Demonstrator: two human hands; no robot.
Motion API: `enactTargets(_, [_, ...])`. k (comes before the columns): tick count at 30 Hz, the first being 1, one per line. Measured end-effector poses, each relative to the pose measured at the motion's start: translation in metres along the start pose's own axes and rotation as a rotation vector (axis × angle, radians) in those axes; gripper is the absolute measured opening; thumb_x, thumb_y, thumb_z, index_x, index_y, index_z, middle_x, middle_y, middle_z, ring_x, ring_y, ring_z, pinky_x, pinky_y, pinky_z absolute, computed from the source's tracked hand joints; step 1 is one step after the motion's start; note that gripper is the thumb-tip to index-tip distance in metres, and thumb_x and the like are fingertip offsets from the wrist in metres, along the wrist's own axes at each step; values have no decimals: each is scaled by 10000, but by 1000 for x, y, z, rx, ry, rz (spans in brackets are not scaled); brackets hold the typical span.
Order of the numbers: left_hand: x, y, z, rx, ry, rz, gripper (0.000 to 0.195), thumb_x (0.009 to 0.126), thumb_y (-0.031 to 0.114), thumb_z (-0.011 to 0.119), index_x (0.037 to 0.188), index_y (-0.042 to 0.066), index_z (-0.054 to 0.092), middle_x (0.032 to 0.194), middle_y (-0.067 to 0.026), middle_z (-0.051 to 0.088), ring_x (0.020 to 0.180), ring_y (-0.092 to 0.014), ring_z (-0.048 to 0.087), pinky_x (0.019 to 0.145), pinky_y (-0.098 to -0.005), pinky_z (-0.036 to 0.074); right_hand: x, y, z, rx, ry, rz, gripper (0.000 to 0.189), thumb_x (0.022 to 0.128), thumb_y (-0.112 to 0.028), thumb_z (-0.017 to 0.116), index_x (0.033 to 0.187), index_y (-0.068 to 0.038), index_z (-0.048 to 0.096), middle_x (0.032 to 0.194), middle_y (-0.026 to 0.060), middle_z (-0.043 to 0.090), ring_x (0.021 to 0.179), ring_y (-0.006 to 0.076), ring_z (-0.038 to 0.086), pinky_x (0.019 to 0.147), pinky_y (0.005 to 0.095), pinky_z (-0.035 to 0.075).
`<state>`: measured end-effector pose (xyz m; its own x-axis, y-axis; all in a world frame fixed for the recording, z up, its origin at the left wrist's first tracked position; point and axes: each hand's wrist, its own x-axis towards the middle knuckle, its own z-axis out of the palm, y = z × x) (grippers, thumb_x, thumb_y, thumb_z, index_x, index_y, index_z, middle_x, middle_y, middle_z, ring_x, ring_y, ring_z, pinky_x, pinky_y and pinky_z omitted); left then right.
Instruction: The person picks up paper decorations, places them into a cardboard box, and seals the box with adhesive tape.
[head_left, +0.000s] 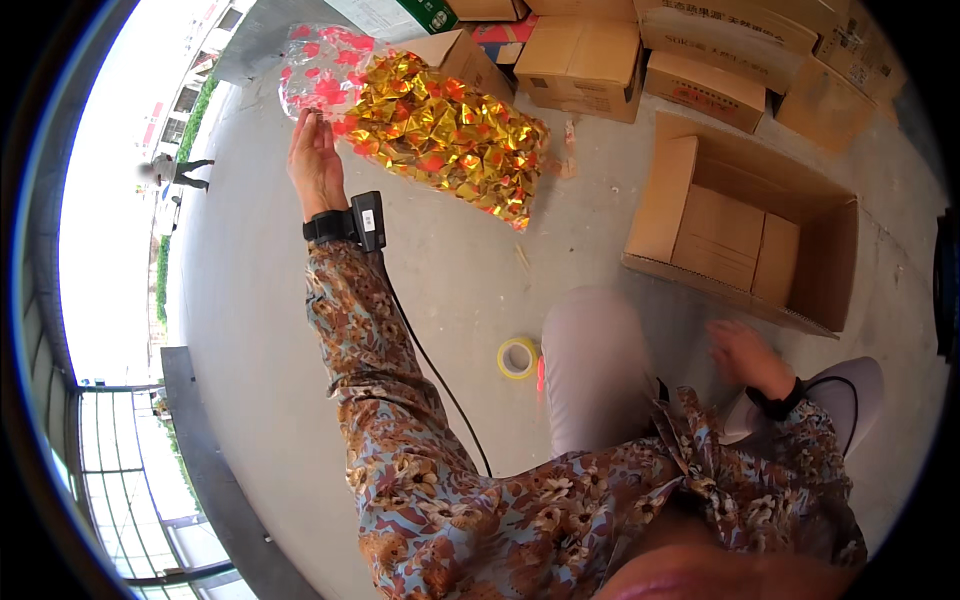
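My left hand (316, 161) reaches forward and grips the gathered lower edge of a clear plastic bag (326, 66) printed with red shapes. Shiny gold foil pieces (442, 131) with red spots fill most of this bag, which lies to the right of the hand. Near my knees, my right hand (750, 360) is slightly blurred, with nothing seen in it. Just beyond it stands an open cardboard box (720, 229), whose visible inside holds nothing. A yellow roll of adhesive tape (517, 358) lies on the floor beside my knee, close to a pink-red object partly hidden by the leg.
Several cardboard boxes (577, 60) are stacked along the far side. A green and white carton (405, 16) stands behind the bag. A black cable (431, 352) runs from the device on my left wrist. A person (176, 171) walks far off at the left.
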<state>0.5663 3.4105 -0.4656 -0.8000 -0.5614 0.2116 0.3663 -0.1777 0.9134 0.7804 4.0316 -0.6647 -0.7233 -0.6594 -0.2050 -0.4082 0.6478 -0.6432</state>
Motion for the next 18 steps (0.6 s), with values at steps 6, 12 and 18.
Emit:
enactTargets(6, [-69, 89, -15, 266, 68, 359, 309, 920, 26, 572, 1207, -89, 562, 1128, -120, 611, 1018, -174, 584, 908, -252, 470, 36, 46, -42, -18, -11, -143, 376, 861, -131, 615, 1211, -15, 546, 1216, 164, 575, 1120, 357, 524, 945, 422, 441])
enactTargets(12, [-216, -18, -90, 760, -88, 100, 368, 876, 96, 643, 1209, -53, 596, 1148, -97, 642, 989, -133, 596, 878, -244, 454, 6, -7, 32, -27, 3, -128, 372, 879, -165, 615, 1218, -26, 550, 1215, 152, 582, 1140, 340, 519, 954, 413, 438])
enactTargets(18, [-327, -234, -184, 1143, -249, -4, 358, 749, 137, 730, 1097, 71, 674, 1057, -135, 674, 942, -269, 646, 842, -349, 496, 0, -10, 21, -56, -63, -82, 381, 888, -176, 609, 1235, -31, 552, 1223, 151, 584, 1156, 331, 519, 967, 403, 432])
